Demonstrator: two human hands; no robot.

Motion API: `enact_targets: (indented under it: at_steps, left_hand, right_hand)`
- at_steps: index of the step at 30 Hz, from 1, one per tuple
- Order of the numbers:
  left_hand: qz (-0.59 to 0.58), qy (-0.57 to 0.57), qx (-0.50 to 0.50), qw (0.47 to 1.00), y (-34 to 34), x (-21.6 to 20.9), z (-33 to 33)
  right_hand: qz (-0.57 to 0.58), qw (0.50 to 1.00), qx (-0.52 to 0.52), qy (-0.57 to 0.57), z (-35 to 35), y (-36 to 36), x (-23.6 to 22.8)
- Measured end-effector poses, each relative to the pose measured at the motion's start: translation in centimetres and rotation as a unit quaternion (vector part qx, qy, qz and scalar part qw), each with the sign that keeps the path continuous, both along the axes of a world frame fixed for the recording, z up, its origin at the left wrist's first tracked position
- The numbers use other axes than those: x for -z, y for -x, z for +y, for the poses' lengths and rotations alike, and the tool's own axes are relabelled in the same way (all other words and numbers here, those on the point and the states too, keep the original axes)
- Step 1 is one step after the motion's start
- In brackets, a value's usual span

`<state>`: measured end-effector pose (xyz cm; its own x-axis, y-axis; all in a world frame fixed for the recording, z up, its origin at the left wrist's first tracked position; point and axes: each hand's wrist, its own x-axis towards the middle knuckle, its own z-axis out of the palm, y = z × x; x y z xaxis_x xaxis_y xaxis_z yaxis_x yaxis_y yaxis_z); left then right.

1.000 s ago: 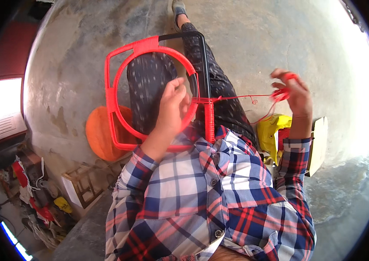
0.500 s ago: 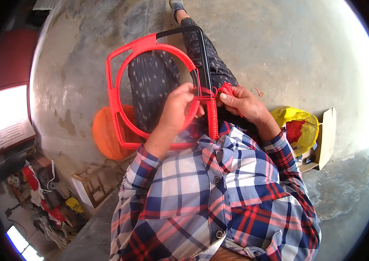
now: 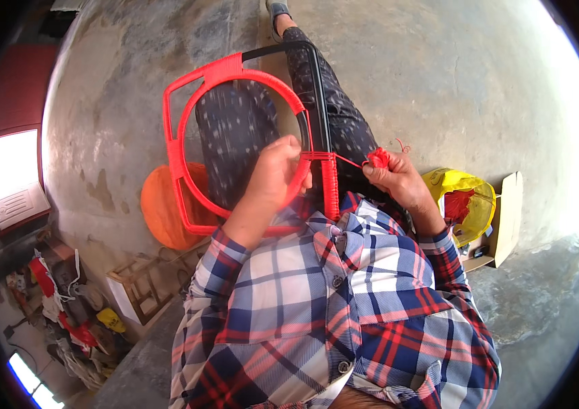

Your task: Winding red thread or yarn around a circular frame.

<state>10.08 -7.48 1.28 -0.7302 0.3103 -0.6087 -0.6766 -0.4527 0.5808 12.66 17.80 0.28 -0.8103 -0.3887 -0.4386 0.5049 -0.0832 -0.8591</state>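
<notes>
A black frame (image 3: 321,88) with a round ring inside a squarish outer loop rests across my lap. Red cord (image 3: 224,67) is wound tightly over most of it; bare black shows at the top right and on a short part of the ring. My left hand (image 3: 277,170) is closed around the ring's right side. In my right hand (image 3: 399,183), to the right of the frame, a small bundle of red cord (image 3: 378,158) is gripped. From it a strand runs taut to the windings bridging ring and outer bar.
An orange round seat (image 3: 167,211) stands left of my legs. To the right are a yellow bag (image 3: 484,211) with red material inside and an open cardboard box (image 3: 508,221). A wooden frame (image 3: 145,286) and mixed clutter (image 3: 64,300) lie at lower left.
My right hand has moved right, away from the frame, with the cord bundle. The strand between it and the frame is now drawn straight. My left hand stays at the ring.
</notes>
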Motion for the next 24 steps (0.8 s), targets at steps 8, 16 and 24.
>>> enact_targets:
  at_steps: [8,16,24]
  left_hand:
    - [0.018,0.022,0.048,0.998,0.4,1.0,-0.2]
    - [0.155,0.096,-0.07,0.981,-0.2,-0.4,1.3]
    - [0.083,0.154,-0.036,0.984,0.2,0.2,0.8]
  right_hand:
    - [-0.012,0.993,0.075,-0.094,1.8,2.0,2.7]
    - [0.473,0.851,0.012,-0.231,-3.9,7.2,-1.9]
    - [0.445,0.846,0.117,-0.27,-4.6,6.9,0.4]
